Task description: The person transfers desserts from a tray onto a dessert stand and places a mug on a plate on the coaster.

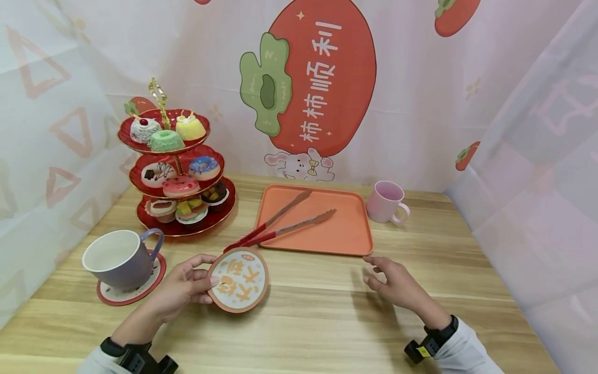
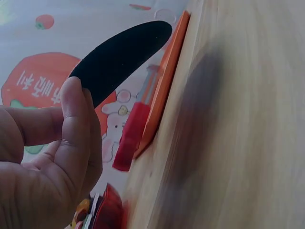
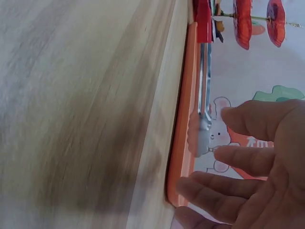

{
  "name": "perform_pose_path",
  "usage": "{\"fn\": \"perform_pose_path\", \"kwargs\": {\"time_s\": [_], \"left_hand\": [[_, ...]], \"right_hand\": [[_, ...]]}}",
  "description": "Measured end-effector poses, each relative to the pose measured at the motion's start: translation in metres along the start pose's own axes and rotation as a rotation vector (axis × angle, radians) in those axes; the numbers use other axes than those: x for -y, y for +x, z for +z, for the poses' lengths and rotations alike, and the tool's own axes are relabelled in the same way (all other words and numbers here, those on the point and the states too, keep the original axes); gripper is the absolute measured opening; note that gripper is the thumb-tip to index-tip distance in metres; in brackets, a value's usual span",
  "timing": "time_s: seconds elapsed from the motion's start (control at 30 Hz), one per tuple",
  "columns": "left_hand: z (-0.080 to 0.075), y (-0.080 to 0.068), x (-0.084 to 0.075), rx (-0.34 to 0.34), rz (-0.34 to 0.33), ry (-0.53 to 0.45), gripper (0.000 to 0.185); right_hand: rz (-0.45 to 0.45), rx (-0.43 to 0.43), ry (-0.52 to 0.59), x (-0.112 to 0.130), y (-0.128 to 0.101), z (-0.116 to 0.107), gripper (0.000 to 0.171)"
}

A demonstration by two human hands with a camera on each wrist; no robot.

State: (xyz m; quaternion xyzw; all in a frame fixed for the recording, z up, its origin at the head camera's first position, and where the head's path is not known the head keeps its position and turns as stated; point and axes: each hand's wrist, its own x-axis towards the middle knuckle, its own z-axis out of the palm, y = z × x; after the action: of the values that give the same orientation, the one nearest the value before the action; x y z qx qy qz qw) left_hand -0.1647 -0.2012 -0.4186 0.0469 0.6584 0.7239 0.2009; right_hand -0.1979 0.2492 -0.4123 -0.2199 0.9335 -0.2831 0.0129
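My left hand (image 1: 187,283) pinches a round coaster (image 1: 239,284) by its left edge, thumb on top. The coaster has an orange-brown rim and orange lettering on a pale face. In the left wrist view its dark underside (image 2: 126,57) shows, held above the table with a shadow below. My right hand (image 1: 394,283) hovers over the table by the front right corner of the orange tray (image 1: 341,228), its fingers loosely bent and holding nothing. Red-handled metal tongs (image 1: 299,227) lie across the tray, their handles sticking out past its front left edge, just behind the coaster.
At left a purple-grey mug (image 1: 128,270) stands on another round coaster (image 1: 107,297) with a red rim. Behind it rises a three-tier red stand (image 1: 219,221) bearing cakes, donuts and cupcakes. A pink cup (image 1: 384,202) stands right of the tray. Printed cloth (image 1: 411,104) hangs behind the table.
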Motion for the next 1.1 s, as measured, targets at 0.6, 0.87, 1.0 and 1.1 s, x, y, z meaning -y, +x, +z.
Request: {"fn": "perform_pose_path", "kwargs": {"time_s": [0.6,0.87,1.0,1.1], "left_hand": [[-0.045,-0.022,0.007,-0.005,0.015,0.057,0.028],[-0.049,-0.023,0.009,-0.129,0.000,0.221,0.040],[-0.046,-0.024,0.008,-0.235,-0.050,0.355,0.043],[-0.044,-0.025,0.008,-0.297,-0.051,0.481,0.041]], "right_hand": [[-0.050,-0.008,-0.135,-0.007,-0.004,-0.003,0.037],[-0.050,-0.026,-0.130,-0.006,-0.004,-0.004,0.037],[-0.037,-0.024,-0.123,-0.006,-0.004,-0.004,0.038],[-0.029,-0.017,-0.121,-0.007,-0.004,-0.003,0.038]]}}
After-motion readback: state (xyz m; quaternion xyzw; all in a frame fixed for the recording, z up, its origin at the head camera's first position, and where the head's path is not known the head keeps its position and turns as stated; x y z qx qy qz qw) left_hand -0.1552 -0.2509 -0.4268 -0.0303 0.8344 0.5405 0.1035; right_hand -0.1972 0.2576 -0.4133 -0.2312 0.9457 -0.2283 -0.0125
